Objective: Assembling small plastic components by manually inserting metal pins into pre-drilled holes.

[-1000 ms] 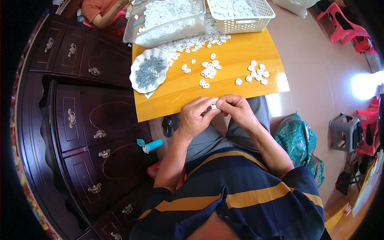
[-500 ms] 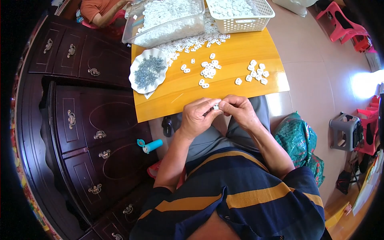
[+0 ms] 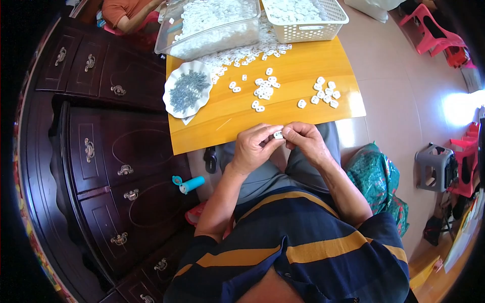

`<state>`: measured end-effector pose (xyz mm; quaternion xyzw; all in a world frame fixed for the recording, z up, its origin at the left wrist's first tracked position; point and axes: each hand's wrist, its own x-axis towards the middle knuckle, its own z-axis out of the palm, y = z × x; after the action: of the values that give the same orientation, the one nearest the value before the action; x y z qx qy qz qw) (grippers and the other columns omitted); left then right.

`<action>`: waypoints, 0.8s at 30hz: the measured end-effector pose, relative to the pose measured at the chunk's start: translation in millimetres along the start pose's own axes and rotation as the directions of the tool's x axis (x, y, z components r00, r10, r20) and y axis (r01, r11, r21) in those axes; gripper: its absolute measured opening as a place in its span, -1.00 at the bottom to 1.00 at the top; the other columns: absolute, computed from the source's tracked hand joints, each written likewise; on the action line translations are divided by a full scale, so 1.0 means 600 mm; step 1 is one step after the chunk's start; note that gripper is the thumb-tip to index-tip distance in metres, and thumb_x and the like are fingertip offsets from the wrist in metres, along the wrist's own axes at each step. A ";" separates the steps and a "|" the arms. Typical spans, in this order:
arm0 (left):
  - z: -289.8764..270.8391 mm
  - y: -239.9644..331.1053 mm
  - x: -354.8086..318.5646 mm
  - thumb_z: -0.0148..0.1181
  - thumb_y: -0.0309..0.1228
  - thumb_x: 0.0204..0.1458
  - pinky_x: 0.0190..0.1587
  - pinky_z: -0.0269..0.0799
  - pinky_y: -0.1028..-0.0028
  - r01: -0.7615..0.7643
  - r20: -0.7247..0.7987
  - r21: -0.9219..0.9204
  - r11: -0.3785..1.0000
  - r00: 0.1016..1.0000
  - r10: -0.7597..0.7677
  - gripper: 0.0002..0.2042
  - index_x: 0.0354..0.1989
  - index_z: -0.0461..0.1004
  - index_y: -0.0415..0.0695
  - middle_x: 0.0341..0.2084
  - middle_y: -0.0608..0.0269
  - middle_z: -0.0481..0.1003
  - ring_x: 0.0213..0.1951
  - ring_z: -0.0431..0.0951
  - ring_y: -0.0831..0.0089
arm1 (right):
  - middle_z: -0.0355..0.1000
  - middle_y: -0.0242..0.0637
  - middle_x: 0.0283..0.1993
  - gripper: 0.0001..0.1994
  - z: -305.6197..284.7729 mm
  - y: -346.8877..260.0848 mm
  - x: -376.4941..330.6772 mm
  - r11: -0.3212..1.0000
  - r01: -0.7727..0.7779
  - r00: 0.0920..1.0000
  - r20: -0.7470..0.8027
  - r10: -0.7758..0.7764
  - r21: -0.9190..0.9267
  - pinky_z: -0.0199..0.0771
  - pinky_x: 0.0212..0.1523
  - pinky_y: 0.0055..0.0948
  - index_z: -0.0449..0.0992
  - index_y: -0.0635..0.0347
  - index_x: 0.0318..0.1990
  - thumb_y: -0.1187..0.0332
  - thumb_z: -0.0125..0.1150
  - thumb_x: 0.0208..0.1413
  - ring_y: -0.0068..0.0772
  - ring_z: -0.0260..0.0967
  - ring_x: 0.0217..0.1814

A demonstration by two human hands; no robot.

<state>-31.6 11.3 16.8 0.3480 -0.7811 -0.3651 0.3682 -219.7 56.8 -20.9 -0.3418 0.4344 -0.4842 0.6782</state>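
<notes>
Between the thumb and forefinger of my left hand [image 3: 250,147] is a small white plastic piece [image 3: 278,135] with dark holes in its face. My right hand [image 3: 307,144] pinches at the right end of that same piece, its other fingers curled under. Both hands are above my lap, just off the table's near edge. Similar white pieces lie on the wooden table [image 3: 222,136]: a middle cluster [image 3: 263,90] and a right cluster [image 3: 326,94]. At the table's left, a white scalloped dish [image 3: 169,86] holds many small grey metal parts [image 3: 189,88], perhaps screws.
A clear plastic bin [image 3: 214,36] and a cream basket [image 3: 308,33], both full of white pieces, stand at the far side. Dark wooden drawers [image 3: 126,141] line the left. A green bag [image 3: 374,171] and a grey stool [image 3: 434,164] are at the right. Another person's arm [image 3: 134,20] shows far left.
Both hands have shifted slightly to the right. The white piece has turned so that more of its holed face shows between my fingers.
</notes>
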 end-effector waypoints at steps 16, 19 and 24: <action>-0.043 -0.033 0.027 0.40 -0.51 0.07 -0.43 0.48 0.46 0.147 -0.099 0.127 0.981 0.986 -0.135 -0.77 -0.08 0.64 -0.21 -0.35 0.16 0.63 -0.50 0.59 0.42 | 0.51 -0.23 -0.42 -0.78 -0.027 -0.075 -0.002 0.779 -0.036 0.954 -0.252 -0.159 -0.626 0.46 -0.32 -0.45 0.64 0.31 -0.30 0.29 0.32 0.20 -0.48 0.46 -0.39; -0.066 -0.051 0.058 0.32 -0.46 0.13 -0.36 0.53 0.35 0.201 -0.171 0.230 0.952 0.972 -0.164 -0.85 -0.17 0.64 -0.21 -0.35 0.08 0.63 -0.45 0.63 0.24 | 0.54 -0.06 -0.35 -0.77 -0.040 -0.104 -0.003 0.566 0.011 0.919 -0.214 -0.330 -0.824 0.52 -0.26 -0.27 0.65 0.31 -0.30 0.27 0.30 0.16 -0.15 0.55 -0.35; -0.075 -0.096 0.096 0.29 -0.43 0.12 -0.22 0.55 0.21 0.125 -0.178 0.375 0.919 0.982 -0.061 -0.84 -0.17 0.65 -0.19 -0.33 0.07 0.62 -0.29 0.63 0.06 | 0.55 0.01 -0.30 -0.75 -0.060 -0.107 0.009 0.418 -0.028 0.882 -0.219 -0.417 -0.908 0.55 -0.19 -0.07 0.65 0.30 -0.32 0.25 0.29 0.15 0.10 0.55 -0.26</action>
<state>-6.6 -78.1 8.2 0.4790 -0.7872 -0.1924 0.3375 -275.2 30.8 20.2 -0.5847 0.7114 -0.3194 0.2234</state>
